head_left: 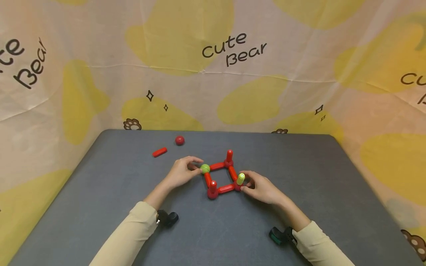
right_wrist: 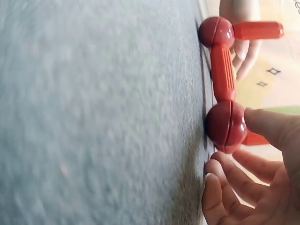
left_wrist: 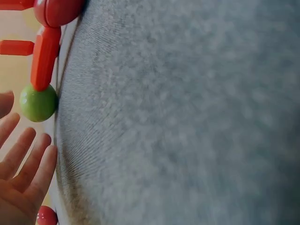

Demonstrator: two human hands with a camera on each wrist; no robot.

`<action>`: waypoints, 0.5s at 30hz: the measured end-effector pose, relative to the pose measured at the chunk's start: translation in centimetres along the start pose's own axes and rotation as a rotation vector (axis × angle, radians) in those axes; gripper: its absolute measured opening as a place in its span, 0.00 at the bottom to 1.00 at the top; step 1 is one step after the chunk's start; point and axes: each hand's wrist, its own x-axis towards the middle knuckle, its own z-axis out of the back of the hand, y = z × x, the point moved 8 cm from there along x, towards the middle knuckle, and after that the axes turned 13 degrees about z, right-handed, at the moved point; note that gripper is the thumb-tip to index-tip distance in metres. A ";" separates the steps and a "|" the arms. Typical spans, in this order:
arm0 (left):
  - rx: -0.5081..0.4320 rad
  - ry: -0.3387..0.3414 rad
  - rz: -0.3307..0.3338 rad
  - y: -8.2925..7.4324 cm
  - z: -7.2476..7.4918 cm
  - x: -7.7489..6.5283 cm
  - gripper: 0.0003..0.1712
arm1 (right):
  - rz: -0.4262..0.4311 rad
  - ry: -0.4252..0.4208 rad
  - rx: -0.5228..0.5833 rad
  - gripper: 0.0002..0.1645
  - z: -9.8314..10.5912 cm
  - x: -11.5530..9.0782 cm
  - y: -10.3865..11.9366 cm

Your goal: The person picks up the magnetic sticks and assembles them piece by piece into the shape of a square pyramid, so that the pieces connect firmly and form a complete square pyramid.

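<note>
A square of red rods (head_left: 226, 188) joined by balls lies on the table. Its corners are a green ball (head_left: 205, 169) at left and red balls at the back (head_left: 228, 163), front (head_left: 212, 194) and right (head_left: 237, 186). Red rods stand upright on the back (head_left: 229, 155) and front (head_left: 213, 185) balls; a yellow-green rod (head_left: 240, 179) stands on the right one. My left hand (head_left: 182, 171) is beside the green ball, fingers extended in the left wrist view. With thumb and fingers, my right hand (head_left: 263, 187) holds the right red ball (right_wrist: 226, 125).
Behind my left hand, a loose red rod (head_left: 159, 152) and a loose red ball (head_left: 179, 140) lie on the grey table (head_left: 100, 207). A patterned cloth (head_left: 186, 85) hangs at the back and sides.
</note>
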 end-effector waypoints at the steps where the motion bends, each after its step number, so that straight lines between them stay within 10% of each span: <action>1: 0.004 0.009 0.005 0.1 -0.2 0.1 0.16 | 0.001 -0.003 -0.003 0.30 -0.1 0.1 0.1; 15: 0.040 0.026 -0.004 -0.2 -0.8 -0.3 0.13 | 0.028 -0.084 -0.090 0.27 -0.4 1.1 0.8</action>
